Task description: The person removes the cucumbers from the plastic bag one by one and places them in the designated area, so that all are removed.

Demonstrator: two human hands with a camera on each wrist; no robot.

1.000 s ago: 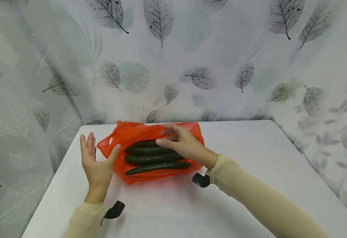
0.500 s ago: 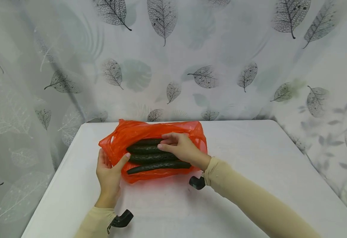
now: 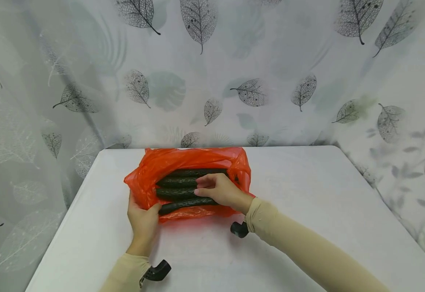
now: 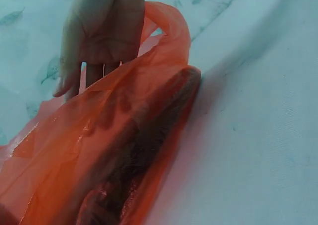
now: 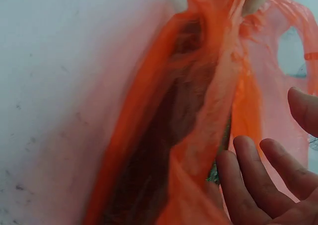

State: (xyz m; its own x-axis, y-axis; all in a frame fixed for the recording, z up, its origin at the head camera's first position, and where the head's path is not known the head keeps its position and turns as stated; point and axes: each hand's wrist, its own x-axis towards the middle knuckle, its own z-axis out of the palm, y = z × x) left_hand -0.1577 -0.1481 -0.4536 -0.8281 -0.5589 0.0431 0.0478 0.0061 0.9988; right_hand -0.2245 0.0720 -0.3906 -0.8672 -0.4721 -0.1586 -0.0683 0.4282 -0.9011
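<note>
Count: one bag [image 3: 194, 156], four cucumbers [image 3: 174, 194], two bare hands, two beige sleeves [image 3: 300, 252], two black fittings [image 3: 157, 271] at the wrists.

The bag is laid on the white table [image 3: 325, 202], toward its far edge, mouth turned to the head camera. Thin orange-red plastic, creased, glossy in spots, see-through where single-layered; dark shapes are shown through it in both wrist views. A handle loop [image 4: 180, 34] is seen beside the left hand [image 4: 107, 26].

All four cucumbers are contained in the bag, stacked in near-parallel rows running left to right. Skin dark green, almost black, with a bumpy sheen. The nearest one is slightly tilted, right end higher in the head view.

Left hand: placed at the bag's left end, fingers extended behind the plastic, thumb apart; nothing clasped. Right hand [image 3: 224, 191]: held over the right half of the cucumbers, fingers loosely bent, thumb apart, nothing gripped; contact cannot be told.

Behind the table, a pale backdrop [image 3: 230, 69] is printed with dark leaf skeletons and faint green leaves.
</note>
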